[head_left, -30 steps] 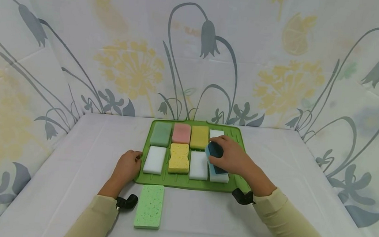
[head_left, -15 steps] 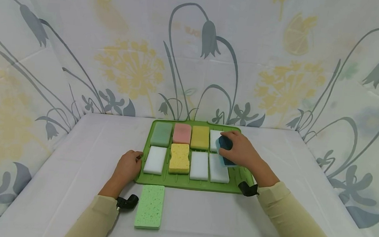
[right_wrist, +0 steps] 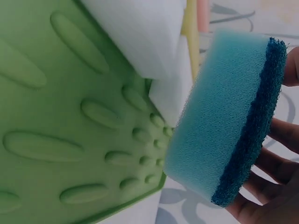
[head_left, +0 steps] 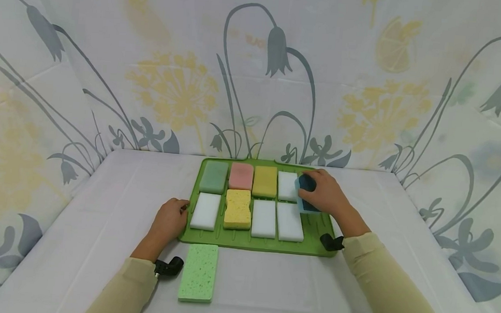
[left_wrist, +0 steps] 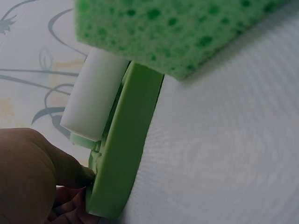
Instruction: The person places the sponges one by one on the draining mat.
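Observation:
My right hand (head_left: 328,193) grips a blue scouring sponge (right_wrist: 215,112) over the right side of a green ribbed tray (head_left: 316,238). The sponge has a light foam body and a dark scrubbing layer, and the right wrist view shows it raised off the ribs. My left hand (head_left: 169,221) pinches the tray's left edge, with the thumb on the rim in the left wrist view. Beside the held sponge lies a white sponge block (head_left: 287,186) in the back row; another white block (head_left: 290,222) lies in front of it.
More sponges lie on the tray: grey-green (head_left: 213,177), pink (head_left: 241,176), mustard (head_left: 264,182), porous yellow (head_left: 237,210) and white (head_left: 205,211). A light green porous sponge (head_left: 198,273) lies on the white tablecloth (head_left: 267,293) in front. Patterned cloth (head_left: 254,103) hangs behind.
My right hand has carried the blue scouring sponge rightward and toward the back, uncovering the white blocks under it. My left hand stays at the tray's edge.

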Demonstrator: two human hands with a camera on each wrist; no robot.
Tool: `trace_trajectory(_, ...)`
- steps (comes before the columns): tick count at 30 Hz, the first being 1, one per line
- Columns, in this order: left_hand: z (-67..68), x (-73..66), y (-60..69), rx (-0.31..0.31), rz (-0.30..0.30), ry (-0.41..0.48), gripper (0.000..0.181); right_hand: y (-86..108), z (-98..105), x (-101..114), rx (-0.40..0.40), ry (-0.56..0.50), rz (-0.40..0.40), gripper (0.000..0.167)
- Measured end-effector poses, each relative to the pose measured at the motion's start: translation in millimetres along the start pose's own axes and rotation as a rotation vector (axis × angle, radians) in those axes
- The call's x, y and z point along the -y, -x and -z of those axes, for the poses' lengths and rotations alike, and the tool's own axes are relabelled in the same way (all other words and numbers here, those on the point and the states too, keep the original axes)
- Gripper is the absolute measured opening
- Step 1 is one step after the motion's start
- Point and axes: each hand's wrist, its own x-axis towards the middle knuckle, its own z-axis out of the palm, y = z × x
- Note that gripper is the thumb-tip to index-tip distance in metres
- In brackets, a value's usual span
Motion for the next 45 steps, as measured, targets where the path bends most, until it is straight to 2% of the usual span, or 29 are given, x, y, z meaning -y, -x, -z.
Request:
trace_trajectory(10,-0.5,0.3,-1.8,0.007,0.005,0.011,0.032,-13.5,-3.3,-17.2,-0.007,0.022,-0.043,0.063)
trace_trajectory(20,-0.3,0.9,-3.7,0.003,-0.004,-0.003,0.031,-26.0,-7.9,-27.7,-0.003,0.030,-0.053,0.064)
trace_trajectory(28,0.8,-0.1,-4.4,-0.001,-0.003,0.001,0.031,-36.3,-10.0,-31.4,0.025,0.063,-0.068,0.065)
trace_trajectory(45,-1.2,0.5,-1.3,0.005,0.012,0.009,0.031,-51.0,-24.4,-42.7,0.077,0.063,-0.077,0.066)
